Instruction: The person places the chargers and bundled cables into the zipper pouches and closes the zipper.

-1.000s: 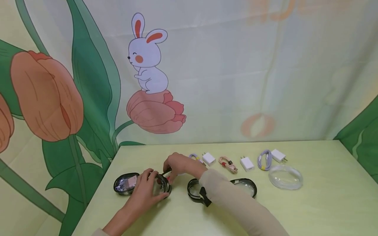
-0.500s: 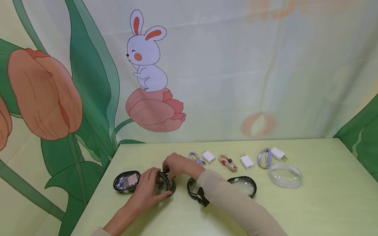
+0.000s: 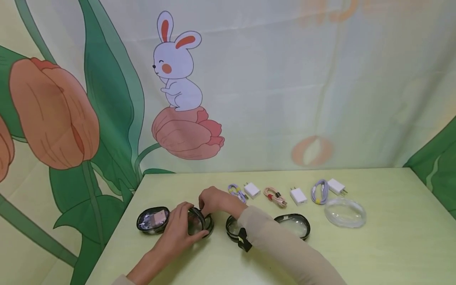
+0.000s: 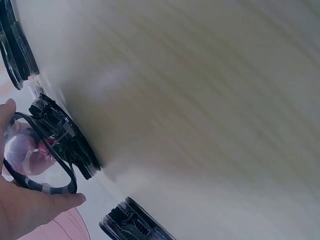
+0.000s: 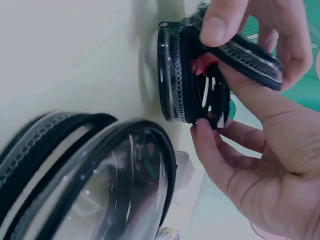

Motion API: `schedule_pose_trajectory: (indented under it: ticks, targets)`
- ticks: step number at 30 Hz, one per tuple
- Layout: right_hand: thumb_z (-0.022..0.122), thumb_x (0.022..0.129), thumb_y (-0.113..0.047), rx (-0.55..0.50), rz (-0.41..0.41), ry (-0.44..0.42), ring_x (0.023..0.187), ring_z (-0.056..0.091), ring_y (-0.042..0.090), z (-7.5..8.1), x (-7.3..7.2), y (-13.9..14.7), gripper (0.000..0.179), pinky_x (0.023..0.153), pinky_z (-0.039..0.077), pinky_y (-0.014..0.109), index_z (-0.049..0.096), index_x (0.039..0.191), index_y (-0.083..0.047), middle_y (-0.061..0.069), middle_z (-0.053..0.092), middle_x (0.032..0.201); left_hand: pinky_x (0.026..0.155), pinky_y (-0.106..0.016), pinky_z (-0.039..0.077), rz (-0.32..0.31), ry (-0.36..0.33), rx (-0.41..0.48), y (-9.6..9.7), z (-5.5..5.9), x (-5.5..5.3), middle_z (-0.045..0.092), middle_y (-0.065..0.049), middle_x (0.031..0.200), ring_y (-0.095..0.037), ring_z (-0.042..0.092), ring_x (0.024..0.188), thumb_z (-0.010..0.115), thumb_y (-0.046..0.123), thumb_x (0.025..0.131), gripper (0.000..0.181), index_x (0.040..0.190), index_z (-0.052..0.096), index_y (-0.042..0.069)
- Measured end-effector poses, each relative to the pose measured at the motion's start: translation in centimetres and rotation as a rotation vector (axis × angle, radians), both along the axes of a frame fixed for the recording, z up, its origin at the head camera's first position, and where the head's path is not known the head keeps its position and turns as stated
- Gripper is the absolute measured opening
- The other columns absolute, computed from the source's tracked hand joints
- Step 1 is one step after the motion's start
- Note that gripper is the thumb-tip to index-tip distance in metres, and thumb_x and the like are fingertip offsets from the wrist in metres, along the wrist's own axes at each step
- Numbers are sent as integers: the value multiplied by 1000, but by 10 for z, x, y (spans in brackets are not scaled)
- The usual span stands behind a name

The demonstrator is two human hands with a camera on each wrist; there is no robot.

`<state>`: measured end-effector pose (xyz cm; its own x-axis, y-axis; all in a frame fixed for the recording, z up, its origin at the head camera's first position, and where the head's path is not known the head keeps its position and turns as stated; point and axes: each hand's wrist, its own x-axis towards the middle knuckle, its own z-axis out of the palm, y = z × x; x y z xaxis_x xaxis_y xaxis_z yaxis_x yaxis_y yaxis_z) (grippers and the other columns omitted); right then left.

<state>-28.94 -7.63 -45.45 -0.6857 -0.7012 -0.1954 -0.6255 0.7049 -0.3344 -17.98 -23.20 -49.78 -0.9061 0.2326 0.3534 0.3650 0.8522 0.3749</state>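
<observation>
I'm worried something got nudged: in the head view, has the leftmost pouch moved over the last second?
No: the leftmost pouch lies in the same place, judged against the far-left corner of the table.

The head view looks forward and down from above the near side of the desk (image 3: 399, 241), taking in both far corners and, past the far edge, much of the printed backdrop (image 3: 256, 79); it stands farthest back. The left wrist view sits close behind the left hand (image 4: 24, 207), rolled steeply (desktop fills most of it), the hand at its left border. The right wrist view is also near and turned sideways, desk at left, right hand (image 5: 272, 160) at right. All three share the black-rimmed case (image 3: 196, 223) between the hands, toward the desk's left edge.
</observation>
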Motion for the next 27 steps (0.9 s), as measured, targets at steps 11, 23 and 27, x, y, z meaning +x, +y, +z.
schedule_pose_trajectory:
  ticks: [11, 23, 27]
  targets:
    - [79, 88, -13, -52, 20, -122, 84, 67, 5, 6, 1, 15, 17, 70, 50, 18, 82, 105, -14, -5, 77, 97, 105, -58, 42, 18, -40, 6, 1, -2, 0, 46, -22, 139, -44, 45, 130, 91, 38, 76, 84, 135, 44, 0]
    - [88, 82, -18, -129, -6, -114, 56, 58, 3, -5, 3, 15, 11, 57, 46, 17, 79, 87, -15, -10, 69, 70, 104, -57, 44, 14, -52, 12, 2, -4, -2, 46, -22, 139, -41, 46, 128, 91, 38, 77, 84, 136, 43, 1]
    - [88, 81, -20, -148, 40, -113, 56, 57, 2, -7, 1, 15, 11, 56, 44, 17, 78, 84, -17, -12, 67, 66, 102, -56, 45, 8, -32, 19, 0, -6, -4, 48, -21, 135, -39, 49, 123, 92, 37, 75, 84, 134, 44, 0]
